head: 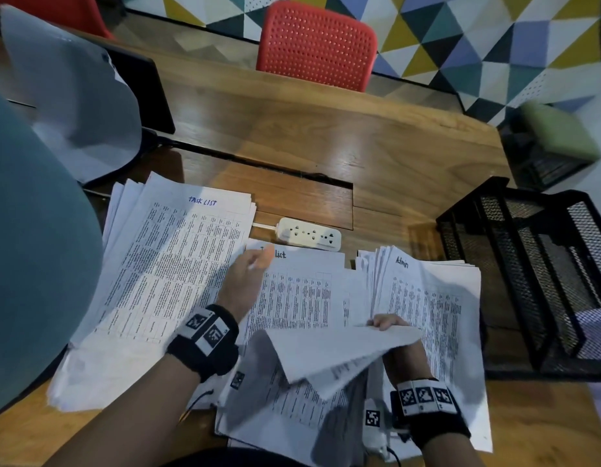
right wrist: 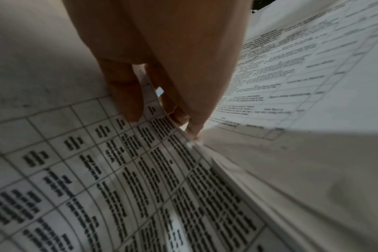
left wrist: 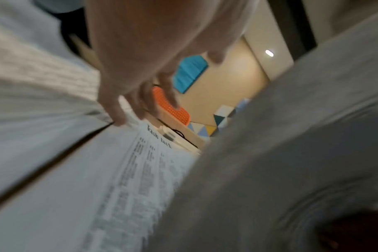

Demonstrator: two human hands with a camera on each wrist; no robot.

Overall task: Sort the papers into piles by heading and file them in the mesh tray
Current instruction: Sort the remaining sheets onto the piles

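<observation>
Item 1. Lifted sheet (head: 333,352): printed table, held in my right hand (head: 390,323). Fingers (right wrist: 125,95) are curled over its far edge, thumb side beneath, a pinch grip. The sheet sags toward me above the middle stack; its heading is not readable from here.

Item 2. Middle stack (head: 302,291): top page headed "Task List", lying directly under the lifted sheet. My left hand (head: 247,281) rests on its upper left corner, fingers (left wrist: 117,109) loosely extended and gripping nothing, apparently steadying the page.

Item 3. "TASK LIST" pile (head: 177,251): left of the middle stack, fanned, long axis running away from me and tilted a little to the right.

Item 4. "Admin" pile (head: 427,298): right of the middle stack, just beside my right hand, long axis also running away from me.

Item 5. Mesh tray (head: 542,264): black, right of the Admin pile, no papers seen in it.

Item 6. Power strip (head: 309,232): just beyond the middle stack.

Judgement: sorting is under way, filing not begun. The Admin pile is the nearer drop for the holding hand; the TASK LIST pile means crossing over my left hand.
</observation>
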